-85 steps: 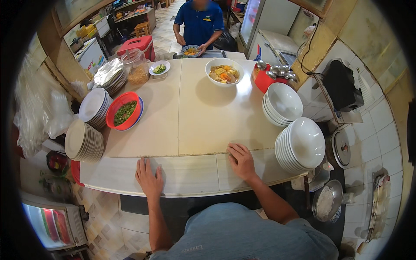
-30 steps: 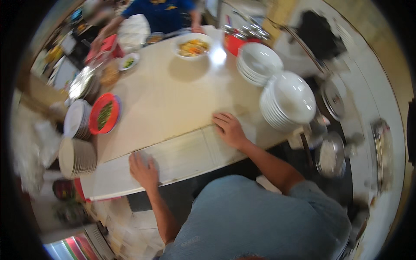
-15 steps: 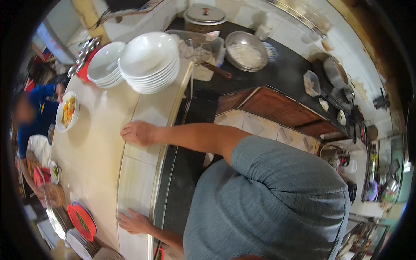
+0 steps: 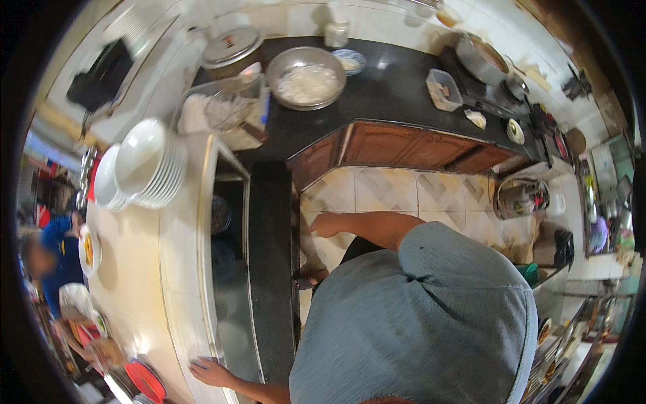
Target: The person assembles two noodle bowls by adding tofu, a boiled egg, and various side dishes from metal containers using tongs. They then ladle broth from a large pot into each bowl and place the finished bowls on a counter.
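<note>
My left hand [image 4: 210, 372] lies spread over the edge of the pale tiled counter [image 4: 134, 303], with nothing in it. My right hand [image 4: 327, 225] hangs in the air over the tiled floor, off the counter. Its fingers point down and are too unclear to read, and no object shows in it. A stack of white bowls [image 4: 145, 165] stands farther along the counter. Near its outer edge sits a white dish [image 4: 94, 254] of orange and yellow food. Red and blue plates [image 4: 145, 381] lie at the near left.
Across the left edge, a person [image 4: 59, 269] in blue stands behind the counter. On the black worktop [image 4: 397, 74] are a steel bowl [image 4: 306, 77] of white food, a lidded pot [image 4: 232, 52], a plastic tub [image 4: 444, 91] and a stove pot [image 4: 481, 57]. Wooden cabinets [image 4: 404, 145] run below.
My right hand has lifted off the counter and swung right over the floor. My left hand stays at the counter edge. The view has turned rightward, showing more floor and worktop.
</note>
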